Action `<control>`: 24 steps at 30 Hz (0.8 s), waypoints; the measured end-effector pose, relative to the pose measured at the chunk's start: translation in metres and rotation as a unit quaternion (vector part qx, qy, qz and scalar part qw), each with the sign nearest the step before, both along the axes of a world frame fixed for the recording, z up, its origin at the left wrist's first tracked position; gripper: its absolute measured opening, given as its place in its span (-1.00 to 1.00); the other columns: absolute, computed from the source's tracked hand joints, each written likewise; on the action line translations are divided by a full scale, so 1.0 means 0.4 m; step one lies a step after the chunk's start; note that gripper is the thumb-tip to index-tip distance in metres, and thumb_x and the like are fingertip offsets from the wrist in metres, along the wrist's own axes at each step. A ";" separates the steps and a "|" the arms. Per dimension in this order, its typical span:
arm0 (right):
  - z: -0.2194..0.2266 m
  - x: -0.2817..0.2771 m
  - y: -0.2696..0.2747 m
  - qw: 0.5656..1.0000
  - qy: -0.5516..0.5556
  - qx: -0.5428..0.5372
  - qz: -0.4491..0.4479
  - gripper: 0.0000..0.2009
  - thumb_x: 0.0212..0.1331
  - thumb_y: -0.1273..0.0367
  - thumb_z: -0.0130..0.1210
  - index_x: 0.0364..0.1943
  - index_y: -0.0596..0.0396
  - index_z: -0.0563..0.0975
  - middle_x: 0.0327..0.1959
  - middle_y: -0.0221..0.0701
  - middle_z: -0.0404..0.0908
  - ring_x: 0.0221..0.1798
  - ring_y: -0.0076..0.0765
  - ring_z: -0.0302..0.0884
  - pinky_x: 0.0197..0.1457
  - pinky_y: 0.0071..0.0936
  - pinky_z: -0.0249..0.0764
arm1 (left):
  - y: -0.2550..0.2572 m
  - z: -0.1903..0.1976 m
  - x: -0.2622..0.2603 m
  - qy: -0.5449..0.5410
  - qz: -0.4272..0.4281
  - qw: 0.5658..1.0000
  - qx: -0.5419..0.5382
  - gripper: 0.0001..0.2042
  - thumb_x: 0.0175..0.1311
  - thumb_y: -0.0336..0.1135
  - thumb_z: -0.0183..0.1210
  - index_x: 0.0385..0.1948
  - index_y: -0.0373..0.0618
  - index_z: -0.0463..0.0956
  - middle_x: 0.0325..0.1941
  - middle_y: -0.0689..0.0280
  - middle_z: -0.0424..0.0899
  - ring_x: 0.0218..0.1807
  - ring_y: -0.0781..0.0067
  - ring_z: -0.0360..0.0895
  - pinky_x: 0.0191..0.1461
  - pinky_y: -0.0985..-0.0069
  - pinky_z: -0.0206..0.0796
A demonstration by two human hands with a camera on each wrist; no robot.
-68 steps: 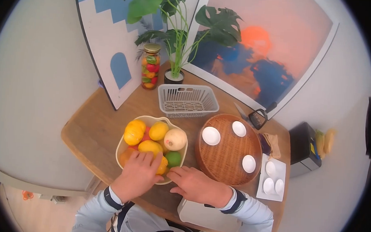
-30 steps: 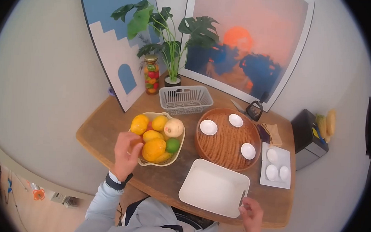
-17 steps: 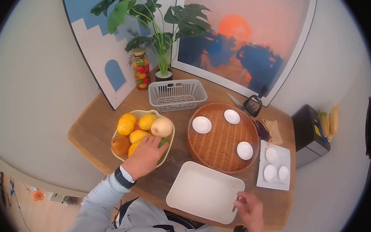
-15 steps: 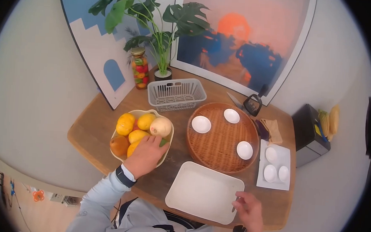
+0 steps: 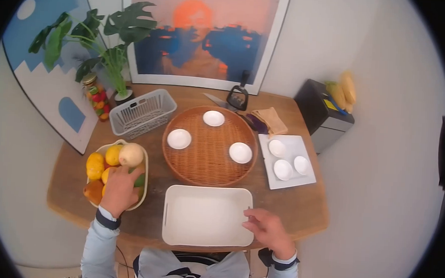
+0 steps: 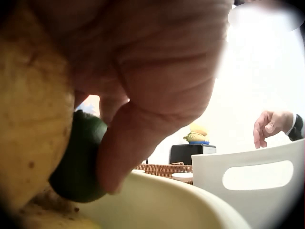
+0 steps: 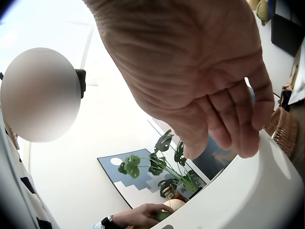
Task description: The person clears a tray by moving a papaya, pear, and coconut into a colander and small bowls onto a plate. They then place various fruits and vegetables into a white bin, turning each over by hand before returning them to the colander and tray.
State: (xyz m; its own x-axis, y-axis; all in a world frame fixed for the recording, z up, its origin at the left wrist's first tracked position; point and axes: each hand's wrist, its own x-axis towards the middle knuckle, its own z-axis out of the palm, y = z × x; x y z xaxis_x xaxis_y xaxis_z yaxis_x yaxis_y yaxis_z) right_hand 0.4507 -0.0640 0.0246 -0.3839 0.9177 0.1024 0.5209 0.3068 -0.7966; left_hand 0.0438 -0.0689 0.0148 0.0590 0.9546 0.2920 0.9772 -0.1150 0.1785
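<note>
My left hand [image 5: 120, 190] reaches into the cream bowl [image 5: 146, 188] at the left of the table. Its thumb and fingers pinch a green lime [image 6: 78, 162] against the bowl's right side; the palm hides several yellow fruits below. A spotted yellow fruit [image 6: 28, 109] lies beside the lime in the left wrist view. At the right end of the white tray [image 5: 208, 216], near its handle slot, hovers my right hand [image 5: 268, 229]. Its fingers are loosely bent with nothing between them, close over the rim in the right wrist view.
Behind the tray stands a round wicker tray [image 5: 206, 163] with three white dishes. A white plate [image 5: 301, 181] with more dishes is to its right. A grey basket [image 5: 143, 114], a knife [image 5: 215, 99] and a potted plant [image 5: 116, 73] stand farther back.
My left hand has gone from the bowl's left side to the lime at its right. My right hand has left the bowl for the tray, which has turned square to the table edge.
</note>
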 end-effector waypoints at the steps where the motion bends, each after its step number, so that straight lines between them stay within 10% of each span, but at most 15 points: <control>1: 0.000 -0.002 -0.004 1.000 -0.001 0.010 0.001 -0.72 0.12 0.42 0.34 -0.09 0.20 0.60 -0.26 -0.18 0.64 -0.32 -0.20 0.63 -0.28 -0.37 0.56 | -0.007 0.008 -0.005 -0.030 -0.001 0.999 -0.014 -0.53 -0.11 -0.44 0.28 -0.02 0.01 0.56 -0.17 0.07 0.55 -0.07 -0.03 0.51 0.06 0.15 0.25; 6: 0.020 -0.022 0.003 0.999 -0.027 0.030 0.031 -0.71 0.11 0.42 0.34 -0.09 0.20 0.60 -0.30 -0.21 0.64 -0.36 -0.24 0.63 -0.29 -0.40 0.56 | -0.004 0.025 -0.064 -0.342 -0.074 0.937 0.007 -0.50 0.08 -0.46 0.26 0.15 -0.04 0.48 0.08 0.12 0.56 0.13 0.13 0.52 0.22 0.35 0.32; 9: 0.058 -0.063 0.003 0.997 -0.035 0.037 0.063 -0.70 0.11 0.41 0.34 -0.08 0.20 0.60 -0.28 -0.19 0.63 -0.32 -0.22 0.63 -0.24 -0.38 0.57 | -0.032 0.093 -0.031 -0.643 -0.087 0.759 -0.052 -0.48 0.22 -0.47 0.18 0.27 -0.12 0.37 0.21 0.15 0.51 0.22 0.33 0.48 0.29 0.44 0.30; 13: 0.115 -0.128 0.000 0.989 -0.020 0.064 0.129 -0.61 0.15 0.39 0.32 0.05 0.18 0.53 -0.12 -0.14 0.61 -0.23 -0.17 0.64 -0.17 -0.34 0.57 | -0.057 0.119 0.033 -0.772 -0.156 0.589 -0.179 -0.51 0.45 -0.23 0.09 0.34 -0.20 0.27 0.22 0.18 0.49 0.16 0.32 0.50 0.19 0.39 0.40; 24: 0.122 -0.157 0.026 0.975 0.002 0.200 0.101 -0.37 0.11 0.35 0.34 0.28 0.12 0.35 0.18 -0.05 0.45 0.13 0.18 0.51 0.13 -0.17 0.52 | 0.052 0.112 0.337 -0.641 -0.254 0.625 -0.365 -0.60 0.49 -0.31 0.02 0.30 -0.20 0.35 -0.06 0.33 0.60 -0.15 0.60 0.55 -0.04 0.59 0.40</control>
State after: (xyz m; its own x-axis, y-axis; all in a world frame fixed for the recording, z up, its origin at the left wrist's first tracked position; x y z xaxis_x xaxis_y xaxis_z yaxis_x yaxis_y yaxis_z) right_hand 0.3877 -0.0536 0.0736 -0.5506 0.7101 0.4388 0.4151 0.6890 -0.5941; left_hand 0.1786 -0.0480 0.0596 0.5734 0.8141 -0.0924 -0.1530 0.2172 0.9641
